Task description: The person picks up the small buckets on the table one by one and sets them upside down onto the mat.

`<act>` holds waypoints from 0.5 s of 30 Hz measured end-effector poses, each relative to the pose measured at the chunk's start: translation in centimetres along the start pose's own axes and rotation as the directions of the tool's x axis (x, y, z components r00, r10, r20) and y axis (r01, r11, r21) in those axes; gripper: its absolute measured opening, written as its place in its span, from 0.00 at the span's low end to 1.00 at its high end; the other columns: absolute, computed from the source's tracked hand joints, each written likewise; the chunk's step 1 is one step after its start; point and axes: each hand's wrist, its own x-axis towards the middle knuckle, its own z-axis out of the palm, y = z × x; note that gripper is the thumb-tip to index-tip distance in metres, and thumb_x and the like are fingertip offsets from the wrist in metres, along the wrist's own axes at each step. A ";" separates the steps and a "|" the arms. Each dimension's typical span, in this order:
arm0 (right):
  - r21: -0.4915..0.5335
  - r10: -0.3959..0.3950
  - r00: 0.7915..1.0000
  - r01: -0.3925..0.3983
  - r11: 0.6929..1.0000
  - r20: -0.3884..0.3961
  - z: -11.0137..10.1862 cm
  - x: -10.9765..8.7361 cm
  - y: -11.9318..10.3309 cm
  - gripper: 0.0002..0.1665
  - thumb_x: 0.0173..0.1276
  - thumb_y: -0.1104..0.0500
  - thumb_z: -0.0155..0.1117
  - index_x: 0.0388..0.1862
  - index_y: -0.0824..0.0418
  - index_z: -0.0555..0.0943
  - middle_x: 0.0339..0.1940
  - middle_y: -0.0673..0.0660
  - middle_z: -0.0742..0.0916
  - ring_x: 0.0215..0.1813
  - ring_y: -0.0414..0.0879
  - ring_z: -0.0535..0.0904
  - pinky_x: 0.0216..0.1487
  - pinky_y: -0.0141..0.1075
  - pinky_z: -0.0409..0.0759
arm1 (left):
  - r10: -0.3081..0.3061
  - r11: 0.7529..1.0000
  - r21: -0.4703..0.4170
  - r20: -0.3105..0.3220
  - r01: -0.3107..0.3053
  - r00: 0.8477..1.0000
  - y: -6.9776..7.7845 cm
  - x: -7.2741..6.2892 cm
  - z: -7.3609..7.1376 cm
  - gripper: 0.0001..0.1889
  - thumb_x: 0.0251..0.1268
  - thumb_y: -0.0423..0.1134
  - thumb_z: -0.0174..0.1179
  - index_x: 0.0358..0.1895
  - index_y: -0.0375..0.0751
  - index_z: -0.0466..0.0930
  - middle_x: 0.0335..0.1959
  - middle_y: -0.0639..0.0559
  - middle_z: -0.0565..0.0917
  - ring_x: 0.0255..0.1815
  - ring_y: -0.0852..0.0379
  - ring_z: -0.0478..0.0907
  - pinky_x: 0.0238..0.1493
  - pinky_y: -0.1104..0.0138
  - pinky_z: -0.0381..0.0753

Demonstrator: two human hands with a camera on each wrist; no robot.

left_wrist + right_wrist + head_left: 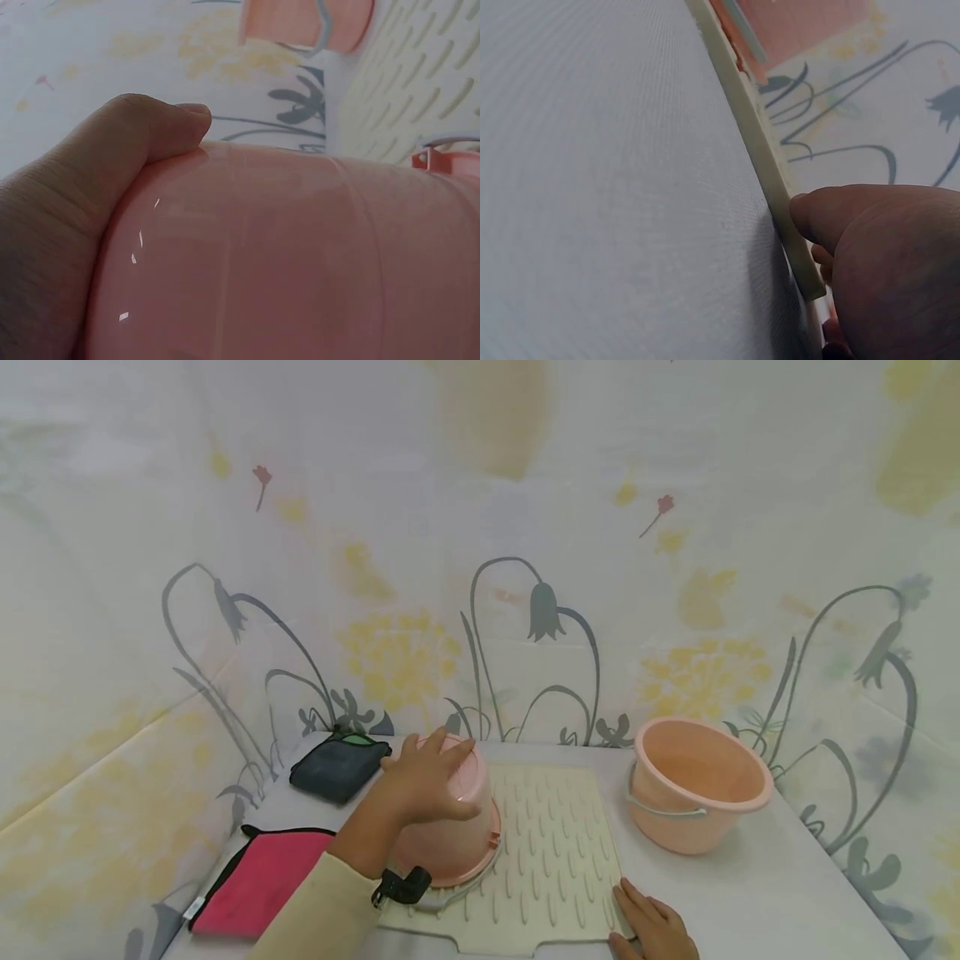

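An upside-down pink bucket (442,847) stands rim down on a cream ridged washboard (551,827). My left hand (427,781) grips the bucket's upturned base from above, fingers spread over it. In the left wrist view the thumb (169,127) bends over the base's rounded edge. The bucket's grey handle (468,885) hangs round its rim on the near side. At the washboard's near right corner, my right hand (652,927) rests with fingers extended against its side. The right wrist view has the thumb (832,214) touching the board's edge (761,161).
A second pink bucket (690,802) stands upright on the right of the white table (795,902). On the left lie a dark zip pouch (337,770) and a red pouch (262,881) with black trim. A flower-printed cloth (480,527) hangs behind.
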 end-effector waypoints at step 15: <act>0.007 -0.020 1.000 0.021 1.000 -0.012 0.1 -0.2 0.0 0.42 0.67 0.41 0.72 0.73 0.63 0.77 0.78 0.62 0.75 0.70 0.74 0.71 0.62 0.72 0.73 | -0.001 0.999 -0.040 0.013 0.001 1.000 0.1 0.3 -0.2 0.48 0.56 0.71 0.67 0.82 0.67 0.62 0.85 0.42 0.56 0.81 0.22 0.50 0.61 0.19 0.60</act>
